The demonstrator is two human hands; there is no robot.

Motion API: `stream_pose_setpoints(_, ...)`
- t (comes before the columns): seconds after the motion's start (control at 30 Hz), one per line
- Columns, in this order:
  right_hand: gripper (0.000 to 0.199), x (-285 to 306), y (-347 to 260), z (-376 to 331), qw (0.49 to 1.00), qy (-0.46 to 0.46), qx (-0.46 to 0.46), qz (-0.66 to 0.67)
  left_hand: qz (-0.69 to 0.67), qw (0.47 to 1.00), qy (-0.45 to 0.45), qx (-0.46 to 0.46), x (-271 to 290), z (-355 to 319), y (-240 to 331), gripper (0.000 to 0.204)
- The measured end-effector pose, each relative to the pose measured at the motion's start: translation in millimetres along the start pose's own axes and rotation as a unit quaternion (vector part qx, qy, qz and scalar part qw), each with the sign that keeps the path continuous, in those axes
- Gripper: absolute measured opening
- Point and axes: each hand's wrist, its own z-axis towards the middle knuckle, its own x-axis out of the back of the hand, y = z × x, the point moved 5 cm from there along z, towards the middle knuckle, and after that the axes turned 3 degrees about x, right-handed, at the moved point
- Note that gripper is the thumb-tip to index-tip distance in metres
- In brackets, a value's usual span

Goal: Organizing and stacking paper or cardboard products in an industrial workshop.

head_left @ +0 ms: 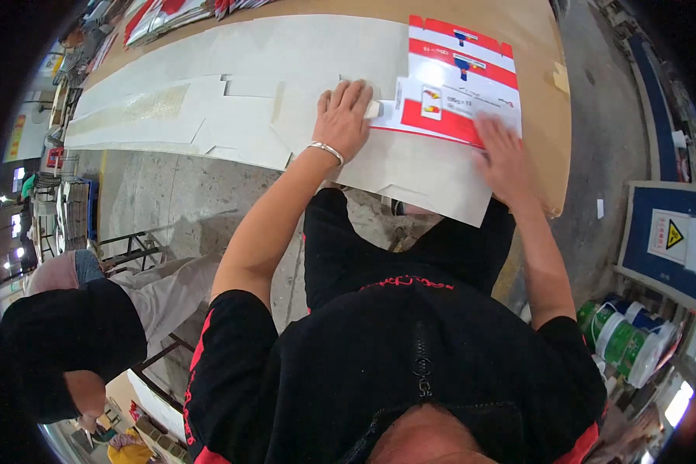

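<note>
My left hand (344,121) lies on a long off-white cardboard sheet (247,116), its fingers stretched out. A small cream-coloured piece (374,109) shows at its thumb side; whether it covers the thumb or lies under it I cannot tell. It meets the white left end of a flat printed carton blank (460,81), red and white with blue marks. My right hand (505,155), smeared by motion, has its fingers extended over the blank's lower right edge. The blank lies flat on the off-white sheets, which overhang the table's near edge.
The brown table top (547,100) shows on the right. Stacked red-and-white printed sheets (170,19) lie at the far left. Another person (73,332) in black sits to my left. Green and white buckets (622,340) and a blue board with a warning sign (665,232) stand right.
</note>
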Motion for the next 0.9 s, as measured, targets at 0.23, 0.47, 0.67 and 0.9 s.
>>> stream_pose_setpoints(0.23,0.064,-29.4,-44.4,40.1,0.991,-0.08,0.105,-0.014,-0.022,0.988,-0.147,0.03,-3.9,-9.4,-16.5,0.089)
stream_pose_setpoints(0.47,0.065,-31.0,-44.4,43.1,0.992,-0.046,0.116,-0.027,0.136,0.978,-0.154,-0.043,52.4,-41.4,-52.2,0.084)
stream_pose_setpoints(0.67,0.063,-33.4,-43.7,42.5,0.993,-0.045,0.109,-0.007,-0.03,0.988,-0.147,-0.02,68.2,-33.1,-76.0,0.06)
stream_pose_setpoints(0.9,0.065,-33.9,-39.5,40.6,0.994,-0.05,0.102,-0.002,-0.228,0.934,0.136,0.237,47.3,-28.6,-93.1,0.088)
